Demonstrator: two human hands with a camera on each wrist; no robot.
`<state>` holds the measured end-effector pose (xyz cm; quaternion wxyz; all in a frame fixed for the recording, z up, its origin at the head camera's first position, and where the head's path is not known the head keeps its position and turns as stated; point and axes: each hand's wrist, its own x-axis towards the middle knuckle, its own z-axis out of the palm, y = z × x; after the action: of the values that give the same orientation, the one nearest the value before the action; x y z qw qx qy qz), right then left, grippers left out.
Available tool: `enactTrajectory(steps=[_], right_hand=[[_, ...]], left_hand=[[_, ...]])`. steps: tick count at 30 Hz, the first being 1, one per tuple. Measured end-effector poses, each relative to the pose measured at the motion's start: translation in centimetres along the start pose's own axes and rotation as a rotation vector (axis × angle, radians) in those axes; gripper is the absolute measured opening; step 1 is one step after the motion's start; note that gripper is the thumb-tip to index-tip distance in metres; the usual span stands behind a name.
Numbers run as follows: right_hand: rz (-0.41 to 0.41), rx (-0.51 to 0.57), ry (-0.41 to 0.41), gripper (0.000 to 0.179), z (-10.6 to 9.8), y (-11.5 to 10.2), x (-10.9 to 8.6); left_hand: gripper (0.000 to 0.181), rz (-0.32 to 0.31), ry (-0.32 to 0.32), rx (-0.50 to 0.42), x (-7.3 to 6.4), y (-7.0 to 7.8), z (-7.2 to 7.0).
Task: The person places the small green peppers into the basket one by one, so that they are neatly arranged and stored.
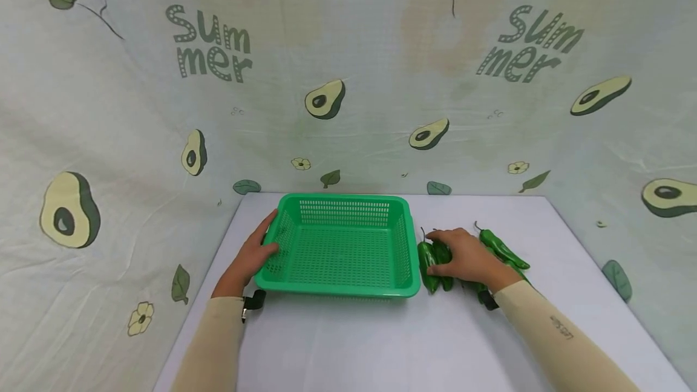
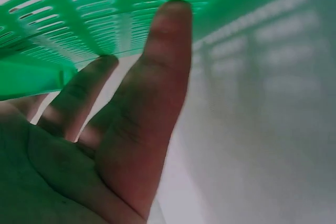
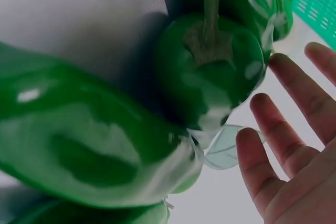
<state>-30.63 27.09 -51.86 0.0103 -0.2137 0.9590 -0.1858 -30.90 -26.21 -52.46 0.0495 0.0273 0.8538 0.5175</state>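
A green plastic basket [image 1: 337, 291] with slotted walls stands left of centre on the table. My left hand [image 1: 255, 254] holds its left side, thumb over the rim. In the left wrist view, fingers [image 2: 169, 38] lie along the outer slotted wall. My right hand [image 1: 463, 256] is over two green peppers [image 1: 428, 264] beside the basket's right wall. In the right wrist view the hand's fingers [image 3: 281, 135] are spread and rather straight, with one fingertip right at a stemmed pepper [image 3: 181, 80]. Another glossy pepper [image 3: 89, 135] lies nearer that camera.
More green peppers [image 1: 503, 248] lie right of the right hand, some partly hidden under the wrist. A white cloth covers the table [image 1: 348, 343]. Behind it hangs a backdrop [image 1: 370, 138] printed with avocados and leaves.
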Motion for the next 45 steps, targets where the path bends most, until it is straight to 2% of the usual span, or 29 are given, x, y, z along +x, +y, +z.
enactTrajectory(steps=[8,17,22,25,30,38,45], right_hand=[[-0.024,-0.055,0.011,0.081,0.7,-0.8,-0.1],[-0.040,-0.141,-0.031,0.088,1.0,-1.1,-0.7],[-0.066,-0.139,-0.039,0.081,1.0,-1.2,-0.7],[-0.045,-0.144,-0.035,0.080,0.9,-1.2,-0.5],[-0.012,-0.138,-0.026,0.083,0.7,-0.9,-0.4],[-0.028,-0.162,-0.021,0.091,0.4,-1.0,-0.1],[-0.049,-0.168,-0.012,0.088,0.2,-1.2,0.0]], left_hand=[[0.091,-0.030,0.017,-0.020,-0.2,-0.6,0.0],[0.093,-0.016,0.021,-0.018,-0.3,-0.8,0.2],[0.093,-0.035,0.047,-0.055,-0.4,-0.9,0.5],[0.093,-0.038,0.053,-0.069,-0.4,-0.9,0.6],[0.093,-0.030,0.054,-0.078,-0.3,-0.8,0.8],[0.095,-0.024,0.069,-0.076,-0.1,-0.8,0.8],[0.095,-0.008,0.071,-0.095,0.1,-0.6,0.6]])
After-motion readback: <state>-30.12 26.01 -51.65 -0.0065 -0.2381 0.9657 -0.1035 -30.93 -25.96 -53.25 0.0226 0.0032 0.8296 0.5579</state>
